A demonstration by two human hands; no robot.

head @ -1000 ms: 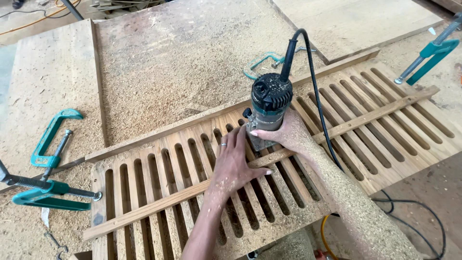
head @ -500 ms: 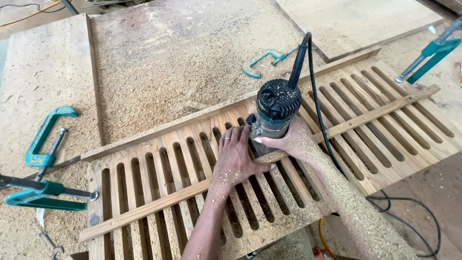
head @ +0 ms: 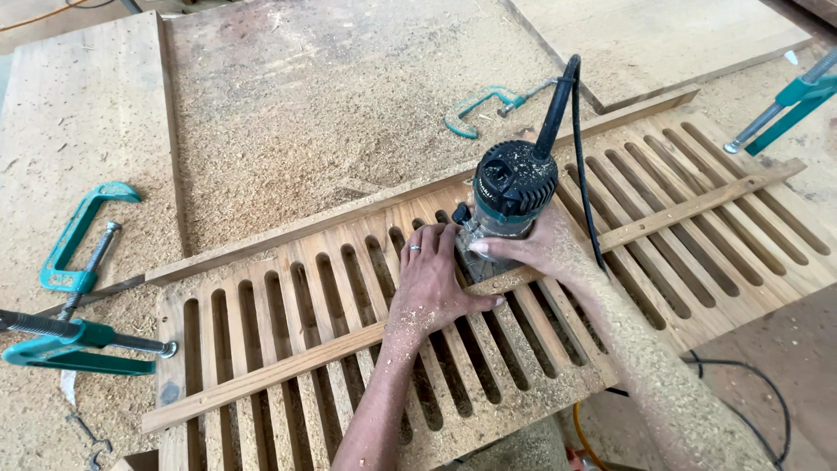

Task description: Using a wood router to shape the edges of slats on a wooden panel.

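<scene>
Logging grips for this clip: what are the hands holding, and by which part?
Both hold the router low at its base: right hand wraps it, left hand presses beside it on the slotted panel.

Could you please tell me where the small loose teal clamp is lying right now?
In the head view, the small teal clamp lies on the sawdust-covered board, just beyond the slotted panel and left of the router's black cord.

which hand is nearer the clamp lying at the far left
Left. The left hand rests on the slats nearer the clamp; the right hand is farther over, at the router.
</scene>
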